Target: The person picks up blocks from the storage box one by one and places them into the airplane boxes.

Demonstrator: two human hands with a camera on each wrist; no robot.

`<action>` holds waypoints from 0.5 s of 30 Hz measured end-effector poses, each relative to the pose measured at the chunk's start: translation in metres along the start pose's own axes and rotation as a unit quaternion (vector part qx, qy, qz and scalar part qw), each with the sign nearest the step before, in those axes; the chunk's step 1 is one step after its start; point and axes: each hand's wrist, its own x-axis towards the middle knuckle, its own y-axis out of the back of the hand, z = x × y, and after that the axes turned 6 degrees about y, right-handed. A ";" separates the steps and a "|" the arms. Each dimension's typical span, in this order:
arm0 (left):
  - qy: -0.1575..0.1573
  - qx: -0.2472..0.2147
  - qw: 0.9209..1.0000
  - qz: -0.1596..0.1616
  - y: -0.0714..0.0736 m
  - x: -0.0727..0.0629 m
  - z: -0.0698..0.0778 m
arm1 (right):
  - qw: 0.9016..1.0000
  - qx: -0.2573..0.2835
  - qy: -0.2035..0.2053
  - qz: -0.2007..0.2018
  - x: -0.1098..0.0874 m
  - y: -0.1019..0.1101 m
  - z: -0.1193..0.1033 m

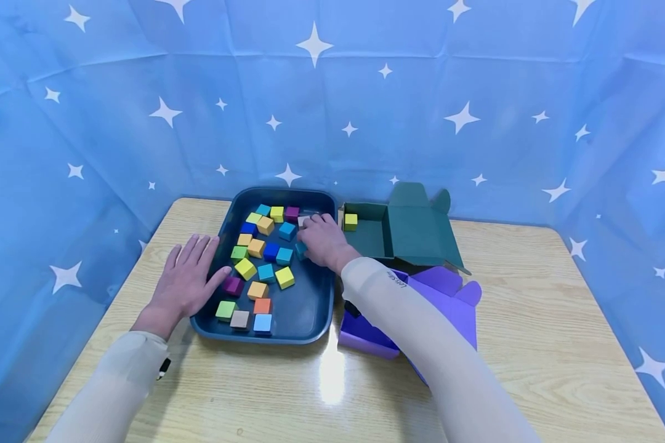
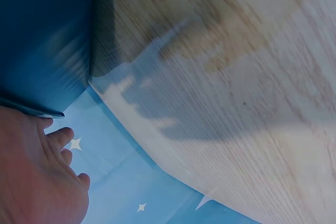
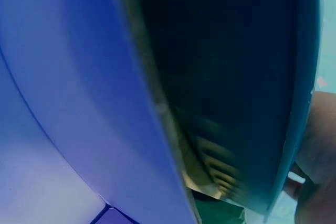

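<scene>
Landmark: the dark blue tray. Coloured blocks lie inside it, mostly toward its left and far sides.

Your right hand is over the tray's right side, fingers bent downward; it hides their tips. A pale block and a teal block show partly beside them; whether you grip either, I cannot tell. The right wrist view is no help: the tray wall covers most of your hand.

Your left hand lies at the tray's left rim, fingers straight and spread, holding nothing; contact with the rim is unclear. The left wrist view cuts this hand off at the frame edge.

Right of the tray: an open green box with one yellow block inside; nearer you, an open purple box, partly covered by your right sleeve.

Surface: light wood-grain table, glare just before the tray. Behind the tray: blue cloth with white stars.
</scene>
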 end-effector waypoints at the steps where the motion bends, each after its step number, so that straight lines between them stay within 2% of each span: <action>1: -0.001 0.000 1.000 0.001 0.000 0.000 0.000 | 1.000 -0.002 -0.001 0.000 0.000 0.000 0.000; 7: -0.003 0.003 1.000 0.003 -0.001 0.000 0.001 | 1.000 -0.023 -0.006 0.011 -0.002 0.006 0.003; 15: -0.002 0.004 1.000 0.005 -0.002 -0.001 0.000 | 0.999 -0.033 -0.006 0.029 -0.006 0.025 0.006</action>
